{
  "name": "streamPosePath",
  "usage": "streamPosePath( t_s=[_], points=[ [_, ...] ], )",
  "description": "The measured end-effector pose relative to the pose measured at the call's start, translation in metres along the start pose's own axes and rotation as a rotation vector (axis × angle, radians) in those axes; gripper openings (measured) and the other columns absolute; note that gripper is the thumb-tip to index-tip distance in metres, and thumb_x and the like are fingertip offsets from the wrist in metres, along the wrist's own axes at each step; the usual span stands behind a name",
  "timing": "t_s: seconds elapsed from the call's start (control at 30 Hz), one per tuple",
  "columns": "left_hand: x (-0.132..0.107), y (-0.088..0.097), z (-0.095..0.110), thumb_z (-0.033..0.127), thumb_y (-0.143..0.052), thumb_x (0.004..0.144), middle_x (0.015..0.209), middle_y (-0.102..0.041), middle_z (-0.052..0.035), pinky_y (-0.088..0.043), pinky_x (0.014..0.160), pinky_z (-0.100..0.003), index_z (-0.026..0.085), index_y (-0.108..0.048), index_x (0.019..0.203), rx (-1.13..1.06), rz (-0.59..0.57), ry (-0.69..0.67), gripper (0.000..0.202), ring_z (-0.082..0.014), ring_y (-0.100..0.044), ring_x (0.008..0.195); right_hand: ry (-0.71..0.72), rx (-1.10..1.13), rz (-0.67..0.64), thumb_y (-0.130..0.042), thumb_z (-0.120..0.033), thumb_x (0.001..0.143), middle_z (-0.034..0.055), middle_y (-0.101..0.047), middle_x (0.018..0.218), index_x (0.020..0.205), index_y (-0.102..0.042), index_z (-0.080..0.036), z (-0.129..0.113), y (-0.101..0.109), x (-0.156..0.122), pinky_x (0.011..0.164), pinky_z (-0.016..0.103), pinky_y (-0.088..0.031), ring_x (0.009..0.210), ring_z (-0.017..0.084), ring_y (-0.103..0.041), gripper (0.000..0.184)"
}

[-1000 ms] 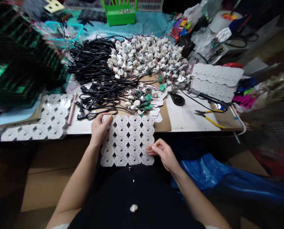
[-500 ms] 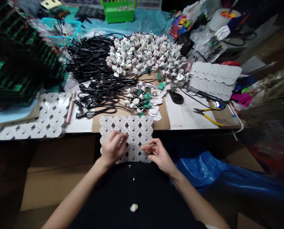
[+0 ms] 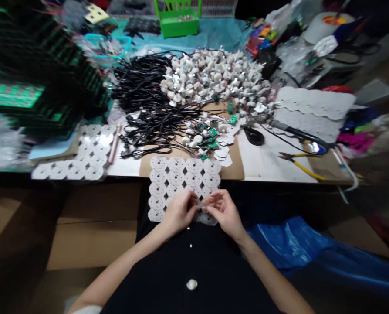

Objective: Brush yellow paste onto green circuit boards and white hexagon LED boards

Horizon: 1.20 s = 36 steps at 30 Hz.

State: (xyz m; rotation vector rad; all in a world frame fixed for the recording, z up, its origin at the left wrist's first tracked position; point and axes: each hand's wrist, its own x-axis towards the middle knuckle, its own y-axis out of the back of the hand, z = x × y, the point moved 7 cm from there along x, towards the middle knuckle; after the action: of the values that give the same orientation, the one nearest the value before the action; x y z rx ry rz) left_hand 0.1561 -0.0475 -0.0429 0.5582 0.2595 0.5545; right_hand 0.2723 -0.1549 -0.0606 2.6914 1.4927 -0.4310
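A white scalloped sheet of joined octagonal boards with dark diamond gaps lies between me and the bench, its far edge at the bench front. Over its lower right part, my left hand is closed in a pinch. My right hand faces it, thumb and forefinger pinched together and the other fingers curled. Their fingertips almost meet around something small and whitish, too blurred to name. Both hands partly cover the sheet's lower right boards.
Black power cords, a heap of white plug-like parts and small green circuit boards fill the bench middle. To the right lie a soldering iron and yellow-handled cutters. More white sheets and stacked green boards stand left.
My left hand has moved right across the sheet to meet my right hand, and its fingers now pinch beside the right fingertips. The whole scene has shifted rightward in view.
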Motion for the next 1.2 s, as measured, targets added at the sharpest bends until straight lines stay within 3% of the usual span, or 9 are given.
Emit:
streamPosePath(
  t_s=[0.1,0.2,0.3,0.37,0.47,0.7,0.9,1.1,1.2],
  points=[
    [-0.005,0.001,0.0,0.019,-0.06,0.084,0.084,-0.067,-0.0028,-0.049,0.071,-0.032,0.022,-0.058,0.098,0.0,0.005,-0.056,0.014,-0.018,-0.062,0.077,0.006,-0.072,0.044,-0.07,-0.031,0.079,0.0027,-0.071,0.089,0.102,-0.049,-0.025,0.006,0.003,0.001,0.073,0.036,-0.061,0.074,0.018,-0.071,0.032],
    [-0.016,0.016,-0.007,0.021,-0.059,0.087,0.086,-0.068,-0.0043,-0.05,0.071,-0.032,0.023,-0.061,0.096,-0.027,0.07,-0.061,0.01,-0.0179,-0.064,0.079,-0.007,-0.111,0.046,-0.069,-0.037,0.083,0.0038,-0.071,0.089,0.104,-0.049,-0.025,0.009,0.006,0.002,0.07,0.036,-0.061,0.072,0.019,-0.071,0.031],
    [-0.029,0.038,-0.021,0.028,-0.06,0.089,0.08,-0.068,-0.0022,-0.049,0.065,-0.029,0.022,-0.064,0.089,-0.101,0.184,0.071,0.006,-0.0157,-0.063,0.071,-0.034,-0.11,-0.03,-0.067,-0.039,0.085,0.0053,-0.072,0.094,0.104,-0.049,-0.025,0.008,0.007,0.001,0.072,0.037,-0.061,0.076,0.02,-0.072,0.03],
    [-0.034,0.041,-0.027,0.032,-0.063,0.089,0.077,-0.069,-0.0009,-0.049,0.061,-0.027,0.022,-0.065,0.087,-0.19,0.174,0.153,0.01,-0.0143,-0.063,0.067,-0.045,-0.085,-0.109,-0.068,-0.034,0.083,0.0064,-0.072,0.1,0.104,-0.049,-0.025,0.005,0.004,-0.001,0.077,0.039,-0.06,0.082,0.02,-0.073,0.029],
    [-0.027,0.03,-0.02,0.032,-0.066,0.086,0.078,-0.072,-0.001,-0.05,0.06,-0.025,0.022,-0.068,0.092,-0.272,0.074,0.14,0.012,-0.0138,-0.065,0.066,-0.054,-0.01,-0.149,-0.066,-0.027,0.082,0.006,-0.072,0.103,0.104,-0.048,-0.025,0.004,0.002,-0.003,0.079,0.04,-0.06,0.084,0.02,-0.073,0.029],
    [-0.001,-0.004,0.02,0.021,-0.063,0.086,0.085,-0.072,-0.0039,-0.052,0.068,-0.027,0.02,-0.065,0.092,-0.151,-0.087,-0.165,0.006,-0.0153,-0.068,0.074,-0.015,0.057,-0.018,-0.064,-0.03,0.084,0.0052,-0.072,0.101,0.106,-0.044,-0.027,0.009,0.002,-0.007,0.081,0.041,-0.06,0.089,0.021,-0.073,0.03],
    [0.006,-0.01,0.017,0.025,-0.065,0.086,0.084,-0.069,-0.0023,-0.05,0.064,-0.024,0.02,-0.06,0.089,-0.078,-0.066,-0.172,0.008,-0.0136,-0.066,0.072,-0.001,0.033,0.103,-0.069,-0.033,0.082,0.0019,-0.071,0.088,0.101,-0.046,-0.026,0.017,0.01,-0.009,0.077,0.036,-0.061,0.084,0.019,-0.073,0.03],
    [0.005,-0.012,0.031,0.027,-0.054,0.092,0.081,-0.063,-0.003,-0.046,0.059,-0.024,0.019,-0.059,0.091,0.167,-0.014,-0.3,0.009,-0.0136,-0.061,0.069,0.055,-0.004,0.207,-0.074,-0.035,0.077,-0.0036,-0.066,0.076,0.093,-0.047,-0.024,0.014,0.016,-0.006,0.068,0.027,-0.06,0.073,0.014,-0.071,0.034],
    [0.007,-0.017,0.035,0.024,-0.051,0.091,0.084,-0.062,-0.0037,-0.043,0.057,-0.025,0.019,-0.058,0.093,0.29,-0.047,-0.331,0.009,-0.0143,-0.059,0.069,0.079,-0.106,0.222,-0.077,-0.038,0.074,-0.0059,-0.063,0.068,0.092,-0.048,-0.024,0.009,0.017,0.0,0.057,0.023,-0.056,0.06,0.013,-0.066,0.037]
  ],
)
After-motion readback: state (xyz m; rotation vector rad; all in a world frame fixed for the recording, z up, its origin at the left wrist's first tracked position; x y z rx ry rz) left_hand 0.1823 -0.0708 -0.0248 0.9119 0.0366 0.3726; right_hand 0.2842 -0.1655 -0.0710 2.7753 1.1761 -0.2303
